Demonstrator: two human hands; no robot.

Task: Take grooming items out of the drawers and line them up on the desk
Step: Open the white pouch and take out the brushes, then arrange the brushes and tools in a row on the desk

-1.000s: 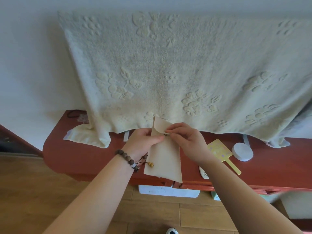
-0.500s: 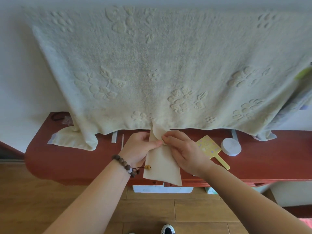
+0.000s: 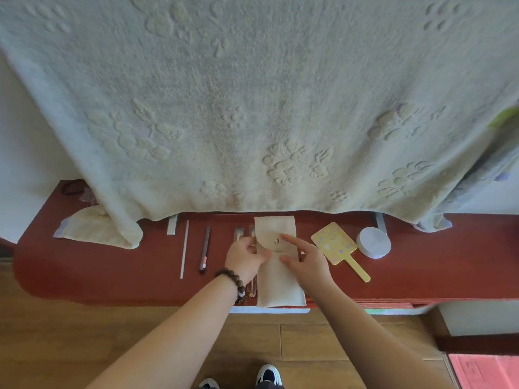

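- The flat beige cloth pouch (image 3: 276, 265) with a rounded flap and a small metal snap lies on the red-brown wooden desk (image 3: 112, 265), its near end reaching the front edge; the flap is folded down, so what it holds cannot be told; half a second ago it was held up off the desk between both hands
- The left hand (image 3: 245, 259), a brown bead bracelet (image 3: 233, 280) on its wrist, pinches the pouch's left edge just below the flap; the right hand (image 3: 306, 262) is loose, forefinger stretched toward the snap and thumb resting on the cloth, where earlier it pinched the flap
- To the left lie two slim clear-wrapped items partly under the hand, a dark pencil-like stick (image 3: 205, 249) and a thin white rod (image 3: 184, 248)
- To the right lie a yellow hand mirror (image 3: 335, 247) and a round white lidded jar (image 3: 373, 242)
- A cream embossed towel (image 3: 252, 108) hangs over the desk's back
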